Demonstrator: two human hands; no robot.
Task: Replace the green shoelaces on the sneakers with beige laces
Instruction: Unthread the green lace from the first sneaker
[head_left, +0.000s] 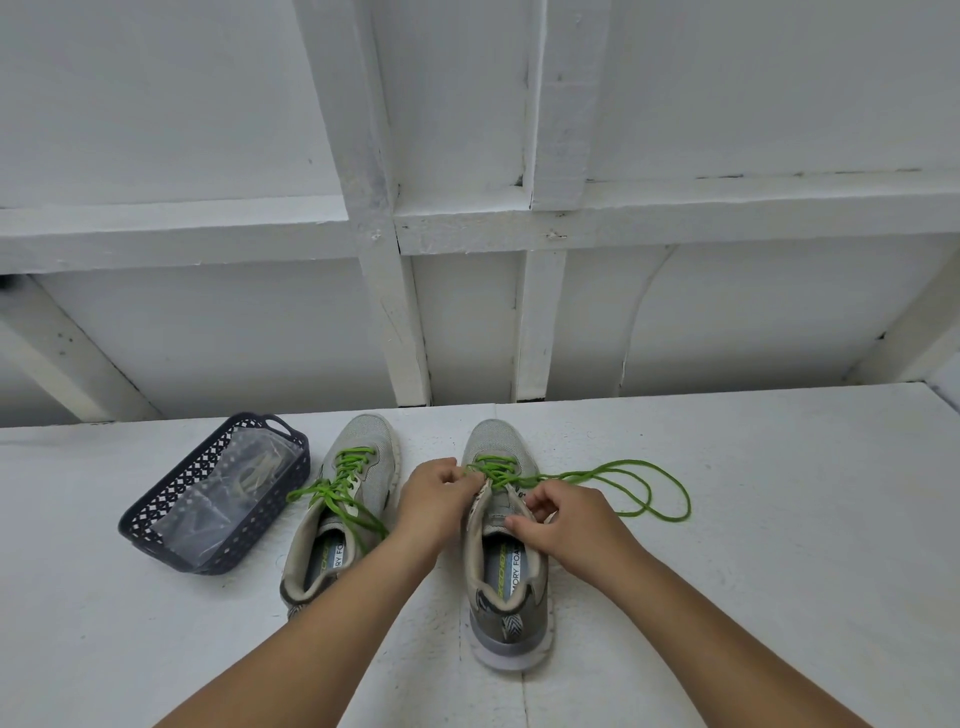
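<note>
Green lace (613, 475) trails right of right hand (569, 525).

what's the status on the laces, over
Left hand and right hand both on right sneaker, pulling green lace loose. Left sneaker laced. Nothing in the way.

Both my forearms extend forward, bare. My left hand (434, 493) is curled, fingertips pinched together. My right hand (566, 514) is curled, thumb and forefinger pinched.
</note>
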